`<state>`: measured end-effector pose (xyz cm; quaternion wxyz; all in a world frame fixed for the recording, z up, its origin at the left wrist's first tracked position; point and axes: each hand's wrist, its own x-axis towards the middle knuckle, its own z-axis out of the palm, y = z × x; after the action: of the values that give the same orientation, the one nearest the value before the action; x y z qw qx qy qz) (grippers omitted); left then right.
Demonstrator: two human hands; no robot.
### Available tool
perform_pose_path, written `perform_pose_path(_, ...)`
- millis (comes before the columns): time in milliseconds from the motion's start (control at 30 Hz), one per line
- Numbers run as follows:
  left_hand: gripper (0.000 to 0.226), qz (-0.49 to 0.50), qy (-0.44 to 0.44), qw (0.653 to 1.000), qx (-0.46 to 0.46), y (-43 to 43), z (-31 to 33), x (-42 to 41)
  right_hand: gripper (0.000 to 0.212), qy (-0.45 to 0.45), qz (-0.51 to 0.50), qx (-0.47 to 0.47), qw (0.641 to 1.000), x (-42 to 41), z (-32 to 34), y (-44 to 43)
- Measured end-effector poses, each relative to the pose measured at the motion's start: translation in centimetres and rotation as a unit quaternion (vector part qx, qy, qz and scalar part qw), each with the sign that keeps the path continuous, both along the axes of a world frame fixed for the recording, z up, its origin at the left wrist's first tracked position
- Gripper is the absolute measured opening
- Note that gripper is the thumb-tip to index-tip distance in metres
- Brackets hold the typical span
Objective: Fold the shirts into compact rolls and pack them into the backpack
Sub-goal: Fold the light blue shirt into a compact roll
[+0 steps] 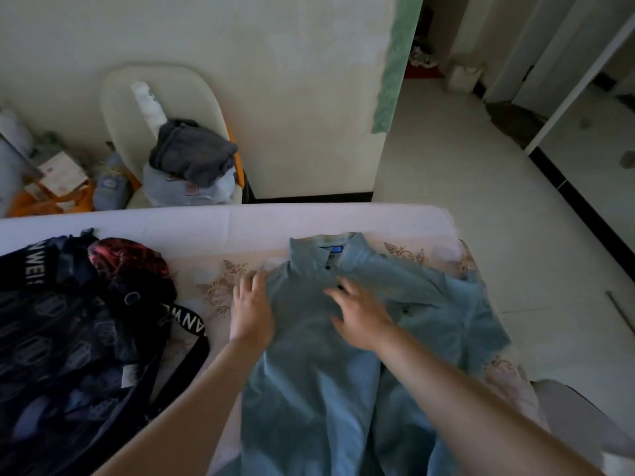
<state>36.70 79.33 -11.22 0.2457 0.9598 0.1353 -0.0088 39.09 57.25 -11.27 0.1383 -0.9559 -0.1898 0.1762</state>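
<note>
A light blue collared shirt [309, 372] lies spread on the bed, collar toward the far edge, its right sleeve rumpled at the right. My left hand [252, 309] rests with spread fingers on the shirt's left shoulder edge. On the chest just below the collar buttons, my right hand [360, 316] lies flat with fingers spread. A dark navy patterned backpack [68, 338] with white lettering on its straps lies at the left of the bed, and a red-and-black rolled garment [127, 257] shows in its top opening.
The bed [220, 228] has a pale floral sheet and ends at a white far edge. Behind it stands a white chair [165, 108] with a grey garment and bags. Clutter sits at the far left. Tiled floor [481, 201] opens to the right.
</note>
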Motion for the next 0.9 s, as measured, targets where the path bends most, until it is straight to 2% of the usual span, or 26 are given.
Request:
perform_pose_path(100,0.085,0.05,0.151,0.984,-0.084,3.1,-0.8,0.5,0.061,0.041,0.021,-0.058,0.997,-1.0,-2.0,2.0)
perform_pose_path(167,0.084,0.03,0.184,0.977,-0.101,4.3,-1.0,0.6,0.055,0.037,0.006,-0.12,0.992,-1.1,-2.1,2.4)
perform_pose_path(200,0.071,0.017,0.186,0.977,-0.103,4.4,-0.8,0.7,0.049,0.008,0.003,-0.138,0.99,-0.9,-1.7,2.7)
perform_pose_path(233,0.048,0.002,0.178,0.978,-0.109,4.3,-0.7,0.8,0.042,-0.035,0.001,-0.144,0.989,-0.5,-1.2,3.3)
perform_pose_path(267,0.02,-0.006,0.165,0.98,-0.11,4.0,-0.1,0.7,0.039,-0.079,-0.003,-0.127,0.989,0.0,-0.7,3.9)
perform_pose_path(300,0.003,-0.019,0.145,0.982,-0.12,3.6,0.2,0.5,0.045,-0.107,-0.003,-0.09,0.99,0.6,-0.2,4.7)
perform_pose_path(400,0.01,-0.092,-0.008,0.99,-0.102,2.5,1.6,-0.1,0.085,-0.118,0.066,0.017,0.991,2.5,1.4,7.2)
perform_pose_path(433,0.008,-0.134,-0.061,0.985,-0.094,2.4,1.9,-0.3,0.09,-0.1,0.1,0.027,0.99,3.0,2.2,7.9)
perform_pose_path(467,0.01,-0.158,-0.084,0.98,-0.091,2.2,2.7,-0.6,0.085,-0.078,0.129,0.026,0.988,3.4,2.8,8.4)
perform_pose_path(500,0.012,-0.165,-0.087,0.977,-0.106,2.2,3.2,-0.8,0.068,-0.062,0.153,0.017,0.986,3.9,3.3,8.6)
perform_pose_path(567,0.018,-0.135,-0.013,0.981,-0.137,2.8,4.5,-1.1,0.032,-0.049,0.159,0.03,0.986,4.7,3.7,8.2)
perform_pose_path(633,0.028,-0.142,0.107,0.976,-0.126,4.0,5.2,-0.9,0.023,-0.046,0.086,0.074,0.993,5.0,3.9,7.0)
perform_pose_path(700,0.017,-0.184,0.191,0.96,-0.089,5.1,5.8,-0.4,0.023,-0.074,0.023,0.078,0.994,5.3,4.2,5.8)
perform_pose_path(733,0.014,-0.186,0.201,0.958,-0.082,5.5,6.3,-0.1,0.022,-0.098,0.002,0.079,0.992,5.4,4.3,5.4)
perform_pose_path(833,0.031,-0.107,0.098,0.986,-0.079,6.5,8.5,1.9,0.024,-0.163,-0.033,0.126,0.978,5.8,4.3,5.7)
perform_pose_path(900,0.028,-0.058,0.036,0.997,0.04,7.1,9.4,3.1,0.048,-0.118,-0.016,0.185,0.976,5.4,4.5,6.5)
